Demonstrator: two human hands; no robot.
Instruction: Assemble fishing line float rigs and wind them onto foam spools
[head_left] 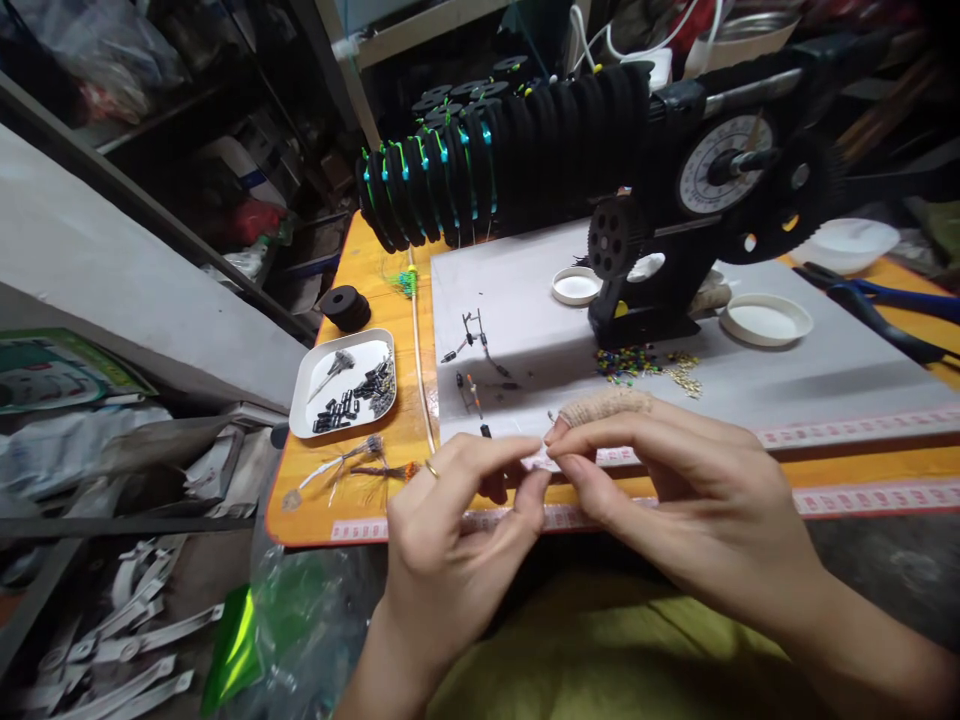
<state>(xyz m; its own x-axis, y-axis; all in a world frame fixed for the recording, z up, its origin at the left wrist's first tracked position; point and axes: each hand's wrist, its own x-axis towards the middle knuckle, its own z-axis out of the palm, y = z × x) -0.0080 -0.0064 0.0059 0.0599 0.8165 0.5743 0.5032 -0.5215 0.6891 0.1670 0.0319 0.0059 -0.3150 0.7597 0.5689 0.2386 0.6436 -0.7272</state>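
My left hand (pixel 461 525), with a ring on one finger, is closed in a pinch near the front edge of the table. Its fingertips meet those of my right hand (pixel 682 490), which also pinches, and a tan wrap (pixel 607 404) covers one of its fingers. Whatever sits between the fingertips is too small and blurred to name. Just beyond the hands, small black fittings on thin wire (pixel 472 340) lie on the pale board (pixel 540 275). Colourful beads (pixel 626 365) and small gold-coloured pieces (pixel 685 375) are heaped past my right hand.
A black machine with a dial (pixel 726 165) carries a row of black spools (pixel 427 185) with green line. At left stand a white tray (pixel 304 385) of small metal and black parts and black discs (pixel 345 308). White dishes (pixel 766 320) and blue-handled pliers (pixel 892 300) lie right.
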